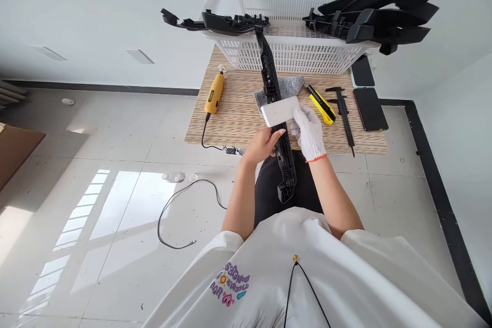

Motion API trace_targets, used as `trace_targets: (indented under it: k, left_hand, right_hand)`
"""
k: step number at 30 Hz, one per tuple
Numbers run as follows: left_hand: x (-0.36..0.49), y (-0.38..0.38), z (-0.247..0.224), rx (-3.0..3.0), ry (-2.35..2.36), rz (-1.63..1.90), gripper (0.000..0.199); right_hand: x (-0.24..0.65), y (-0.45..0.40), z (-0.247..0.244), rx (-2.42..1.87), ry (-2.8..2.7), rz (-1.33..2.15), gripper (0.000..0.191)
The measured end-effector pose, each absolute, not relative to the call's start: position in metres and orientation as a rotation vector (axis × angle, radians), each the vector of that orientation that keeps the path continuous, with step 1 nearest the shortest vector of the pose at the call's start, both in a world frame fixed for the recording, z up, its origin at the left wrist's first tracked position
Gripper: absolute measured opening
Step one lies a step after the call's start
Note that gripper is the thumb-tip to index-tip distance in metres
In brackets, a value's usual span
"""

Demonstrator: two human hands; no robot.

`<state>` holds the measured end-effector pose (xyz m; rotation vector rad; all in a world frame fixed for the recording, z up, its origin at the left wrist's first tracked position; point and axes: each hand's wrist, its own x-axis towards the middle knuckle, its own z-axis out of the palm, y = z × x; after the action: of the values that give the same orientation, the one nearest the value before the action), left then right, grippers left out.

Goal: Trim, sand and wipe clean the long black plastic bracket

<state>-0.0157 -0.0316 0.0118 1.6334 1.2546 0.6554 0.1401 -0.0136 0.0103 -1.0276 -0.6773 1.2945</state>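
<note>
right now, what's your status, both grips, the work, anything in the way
Left grip on long black part. Gloved right grip holding white slab, hiding part's middle. Grey cloth beneath, white basket at far end.

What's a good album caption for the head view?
Bare left hand holds a long black part; gloved right hand holds a white block at a striped table.

Smooth white plastic basket (288, 56); matt black plastic part (270, 74).
</note>
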Motion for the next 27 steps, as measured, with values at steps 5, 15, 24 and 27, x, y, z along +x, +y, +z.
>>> trace_targets:
  k: [5, 15, 24, 27]
  left_hand:
    - [-0.0158, -0.0317, 0.0110, 1.624, 1.229, 0.669, 0.037]
    - [-0.0164, -0.0315, 0.0108, 1.630, 1.249, 0.658, 0.037]
    - [-0.0165, -0.0320, 0.0123, 1.634, 1.231, 0.666, 0.034]
    - [-0.0164, -0.0321, 0.0125, 1.626, 1.232, 0.669, 0.034]
  right_hand:
    - [0.1415, -0.0110, 0.0072, -0.980, -0.631, 1.275, 0.026]
    - [0.1422, -0.0115, 0.0071, -0.970, -0.689, 1.301, 0.030]
    - [0.1431, -0.0100, 0.0093, -0.862, -0.623, 1.284, 0.024]
    - [0.1439, -0.0121, 0.0109, -0.865, -0.623, 1.313, 0.026]
